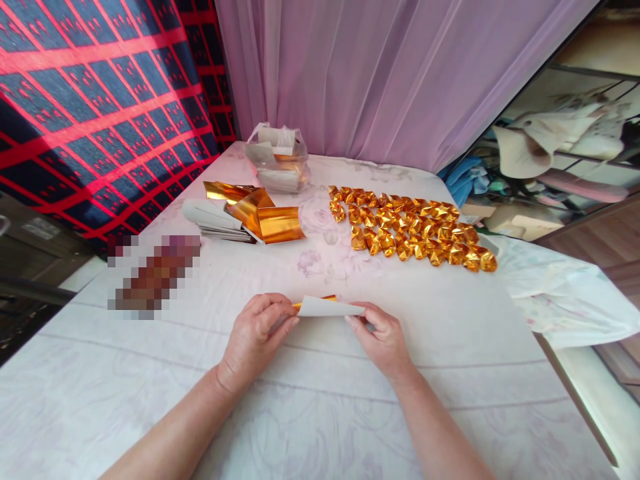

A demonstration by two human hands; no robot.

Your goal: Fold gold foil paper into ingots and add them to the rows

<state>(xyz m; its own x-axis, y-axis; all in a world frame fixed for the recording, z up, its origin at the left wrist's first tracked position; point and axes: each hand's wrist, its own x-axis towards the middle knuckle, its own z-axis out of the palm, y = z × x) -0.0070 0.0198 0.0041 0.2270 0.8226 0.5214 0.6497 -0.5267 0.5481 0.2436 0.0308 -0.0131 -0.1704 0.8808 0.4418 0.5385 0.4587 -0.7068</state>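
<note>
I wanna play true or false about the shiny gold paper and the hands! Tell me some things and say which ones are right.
1. Both hands hold one folded paper piece. True: the left hand pinches its left end and the right hand its right end.
2. The folded gold shapes lie in rows on the table. True.
3. The gold shapes are piled inside the plastic bag. False: they lie on the cloth, to the right of the bag.
4. The curtain behind the table is green. False: it is pale purple.
5. The stack of gold sheets lies left of the gold shapes. True.
</note>
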